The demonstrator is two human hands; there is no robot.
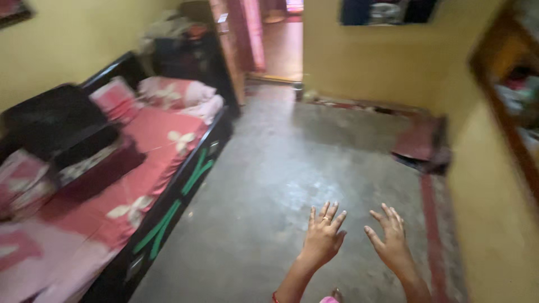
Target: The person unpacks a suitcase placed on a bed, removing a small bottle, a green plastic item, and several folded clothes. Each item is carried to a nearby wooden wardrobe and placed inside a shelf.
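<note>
Hovering, seemingly empty: left hand (323,235), right hand (390,241)

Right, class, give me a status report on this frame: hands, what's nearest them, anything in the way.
Left hand and right hand open, fingers spread, holding nothing. Both over bare grey floor. Bed with pink cover off to the left, apart from them.

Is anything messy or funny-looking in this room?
A little. A dark red mat by the yellow wall lies crooked. On the bed, pillows are piled unevenly. Both hands hang open over the bare floor, holding nothing.
</note>
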